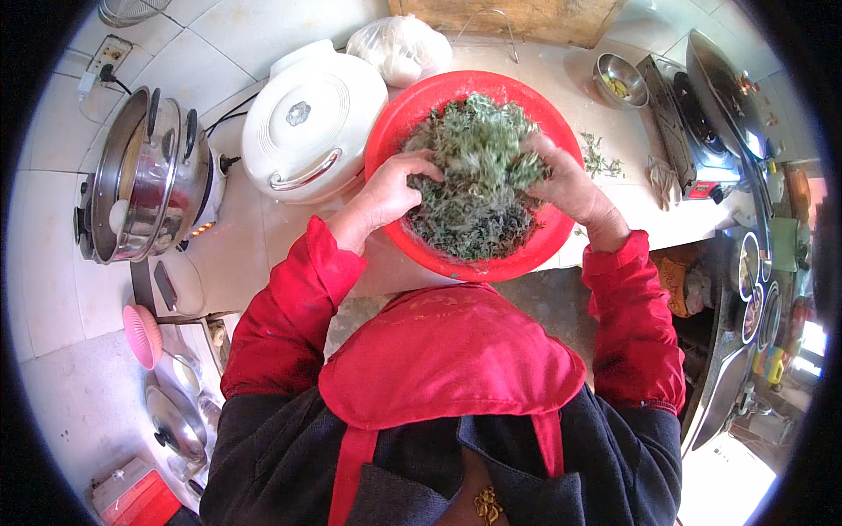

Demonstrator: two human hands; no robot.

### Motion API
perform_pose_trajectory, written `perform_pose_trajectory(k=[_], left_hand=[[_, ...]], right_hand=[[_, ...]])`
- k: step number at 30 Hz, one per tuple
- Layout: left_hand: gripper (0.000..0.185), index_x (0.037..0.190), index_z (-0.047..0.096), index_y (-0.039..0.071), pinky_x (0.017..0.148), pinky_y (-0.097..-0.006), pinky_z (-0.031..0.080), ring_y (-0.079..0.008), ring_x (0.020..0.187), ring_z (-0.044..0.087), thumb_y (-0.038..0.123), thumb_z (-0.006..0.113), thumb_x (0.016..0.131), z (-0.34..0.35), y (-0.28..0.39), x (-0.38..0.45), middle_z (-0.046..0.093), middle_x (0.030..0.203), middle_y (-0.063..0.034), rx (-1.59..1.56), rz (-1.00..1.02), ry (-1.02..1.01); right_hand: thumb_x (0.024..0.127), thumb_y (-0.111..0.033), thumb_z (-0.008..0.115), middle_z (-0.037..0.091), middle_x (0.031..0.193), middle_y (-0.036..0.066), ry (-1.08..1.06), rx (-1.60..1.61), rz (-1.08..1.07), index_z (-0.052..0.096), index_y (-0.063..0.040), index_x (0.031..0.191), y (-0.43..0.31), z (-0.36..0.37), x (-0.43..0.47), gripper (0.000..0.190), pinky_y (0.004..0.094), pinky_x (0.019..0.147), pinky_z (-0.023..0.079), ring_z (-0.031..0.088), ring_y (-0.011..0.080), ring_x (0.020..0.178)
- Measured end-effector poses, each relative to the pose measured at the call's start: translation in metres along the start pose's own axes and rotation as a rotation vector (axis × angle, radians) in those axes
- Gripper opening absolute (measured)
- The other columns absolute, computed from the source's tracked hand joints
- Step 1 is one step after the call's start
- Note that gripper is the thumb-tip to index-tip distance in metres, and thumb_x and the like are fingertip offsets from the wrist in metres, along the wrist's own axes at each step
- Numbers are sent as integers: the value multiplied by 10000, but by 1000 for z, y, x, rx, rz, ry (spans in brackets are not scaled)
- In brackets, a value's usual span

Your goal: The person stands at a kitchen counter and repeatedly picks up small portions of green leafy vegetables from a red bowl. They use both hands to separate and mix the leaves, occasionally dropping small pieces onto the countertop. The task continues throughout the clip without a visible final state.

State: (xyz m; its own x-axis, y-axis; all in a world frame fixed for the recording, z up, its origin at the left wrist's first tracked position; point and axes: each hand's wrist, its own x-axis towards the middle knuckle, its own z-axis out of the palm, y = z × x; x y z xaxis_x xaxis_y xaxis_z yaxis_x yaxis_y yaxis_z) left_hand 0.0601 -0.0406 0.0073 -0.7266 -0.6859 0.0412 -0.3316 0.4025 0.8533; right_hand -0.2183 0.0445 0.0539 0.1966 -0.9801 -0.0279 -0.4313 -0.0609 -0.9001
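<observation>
A red plastic basin (475, 273) on the counter holds a heap of green leafy herbs (483, 164), which look dusted with pale powder. Over the basin's left side is my left hand (395, 184), fingers curved and apart at the edge of the leaves. My right hand (569, 177) is at the right side of the heap, its fingers against the leaves; some fingertips are blurred or hidden, so its grasp is unclear. The upper leaves look blurred. A few loose sprigs (597, 158) lie on the counter just right of the basin.
Left of the basin stand a white lidded electric appliance (309, 131) and a metal steamer pot (154, 184). Behind are a white plastic bag (401, 49) and a wooden board (513, 16). To the right are a metal bowl (619, 80) and a gas stove (700, 138) bearing a wok (717, 85).
</observation>
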Motion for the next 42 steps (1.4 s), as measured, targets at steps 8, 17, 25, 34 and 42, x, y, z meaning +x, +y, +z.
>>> perform_pose_trajectory(k=[8,17,25,34,42], left_hand=[[269,946,625,13,845,-353,485,-300,953,611,-107,561,714,2,12,4,612,1060,-172,156,-62,235],[199,895,689,63,861,-361,453,-250,959,574,162,730,727,10,15,-5,679,959,-84,452,144,252],[146,912,659,59,836,-376,452,-279,909,582,138,683,793,11,23,-14,673,933,-82,332,224,435],[137,944,653,67,821,-394,467,-307,906,595,119,616,823,46,30,53,657,927,-109,270,343,319],[110,838,626,62,737,-405,486,-315,820,606,160,652,794,83,41,27,623,827,-119,485,204,-177]], right_hand=[[773,-92,609,576,1189,172,171,-151,-29,578,-31,1164,60,-8,46,397,363,981,411,537,285,1138],[747,-184,661,514,1279,184,-262,-529,-45,507,-70,1268,57,25,77,555,389,1000,397,490,321,1195],[804,-54,615,613,1159,147,-111,-440,-104,544,-64,1243,45,-19,42,445,365,964,429,565,273,1118],[776,-211,651,526,1267,229,18,-536,24,443,-56,1334,120,48,89,616,390,1037,358,469,336,1227],[652,-173,667,640,1023,219,31,-373,73,602,-54,1132,77,12,71,498,399,889,471,612,354,983]])
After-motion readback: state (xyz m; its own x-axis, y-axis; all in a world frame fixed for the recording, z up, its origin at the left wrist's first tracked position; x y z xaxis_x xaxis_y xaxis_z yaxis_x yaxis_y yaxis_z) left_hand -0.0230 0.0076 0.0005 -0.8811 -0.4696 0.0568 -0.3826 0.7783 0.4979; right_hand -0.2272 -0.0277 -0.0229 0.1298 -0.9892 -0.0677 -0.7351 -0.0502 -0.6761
